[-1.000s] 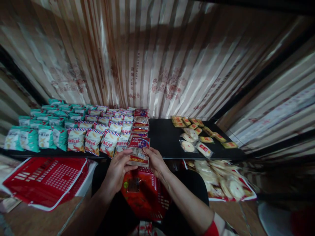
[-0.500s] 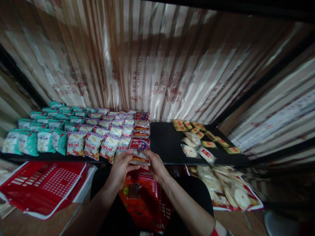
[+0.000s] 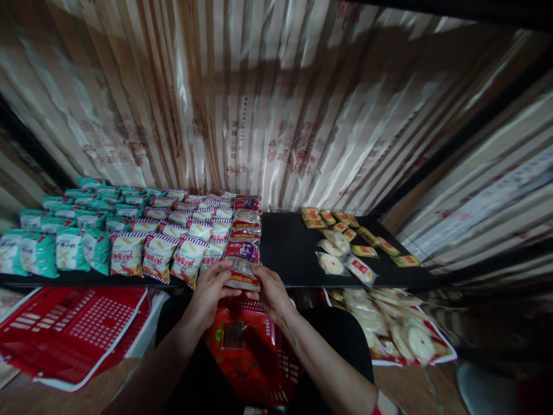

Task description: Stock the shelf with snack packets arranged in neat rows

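Gripping the red snack packet [image 3: 242, 251] by its lower edges, clamped in the fingers of left hand [image 3: 210, 294] and right hand [image 3: 273, 293], just right of the striped snack bags [image 3: 175, 230]; best squared up gently, released evenly!

The red packet [image 3: 242, 263] at seven o'clock looks like glossy plastic film, the teal bags [image 3: 73, 248] at nine crinkled and shiny, the shelf [image 3: 285, 248] matt, the red basket [image 3: 52, 358] at eight smooth plastic, the see-through wrappers [image 3: 332, 263] at four thin film, and the pleated curtain [image 3: 276, 86] at twelve streakily lustrous.
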{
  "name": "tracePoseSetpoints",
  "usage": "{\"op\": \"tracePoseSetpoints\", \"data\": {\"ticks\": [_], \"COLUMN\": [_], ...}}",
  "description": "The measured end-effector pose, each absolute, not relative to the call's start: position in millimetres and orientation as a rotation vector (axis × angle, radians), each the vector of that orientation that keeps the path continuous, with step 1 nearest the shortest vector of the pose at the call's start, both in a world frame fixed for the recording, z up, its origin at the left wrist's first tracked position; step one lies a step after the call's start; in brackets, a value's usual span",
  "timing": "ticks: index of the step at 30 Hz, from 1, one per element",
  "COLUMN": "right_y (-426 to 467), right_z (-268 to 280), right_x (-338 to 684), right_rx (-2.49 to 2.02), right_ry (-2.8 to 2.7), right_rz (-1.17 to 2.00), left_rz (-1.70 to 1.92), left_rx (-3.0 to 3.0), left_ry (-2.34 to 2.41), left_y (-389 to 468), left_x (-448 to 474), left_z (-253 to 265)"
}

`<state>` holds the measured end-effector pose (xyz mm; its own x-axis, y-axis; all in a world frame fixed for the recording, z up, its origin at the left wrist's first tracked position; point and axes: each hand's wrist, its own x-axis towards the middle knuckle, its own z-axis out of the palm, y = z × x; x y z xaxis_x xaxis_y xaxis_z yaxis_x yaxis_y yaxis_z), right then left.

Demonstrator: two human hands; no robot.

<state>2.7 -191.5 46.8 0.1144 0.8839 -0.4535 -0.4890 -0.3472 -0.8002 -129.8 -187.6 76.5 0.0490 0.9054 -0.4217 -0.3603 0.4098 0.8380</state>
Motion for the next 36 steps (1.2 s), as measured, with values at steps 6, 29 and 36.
{"op": "tracePoseSetpoints", "data": {"ticks": [6,29,36], "right_y": [-188.8,-136.2,-116.7], "right_z": [41.4,44.4,53.1], "right_x": [7.6,50.3,43.9], "right_rx": [-1.232,-1.762,-1.805], "right_ry": [-0.497,-1.998,-2.33], "right_rz": [1.477,-0.016,-0.214], "left_rz": [1.067,1.198,1.075], "left_rx": [0.654,0.482,0.473], "left_ry": [1.146,1.229,1.14], "left_y": [-180.0,-183.6,-180.8], "left_x": [-129.0,-123.2,-126.8], "left_z": [67.3,40.2,43.0]}}
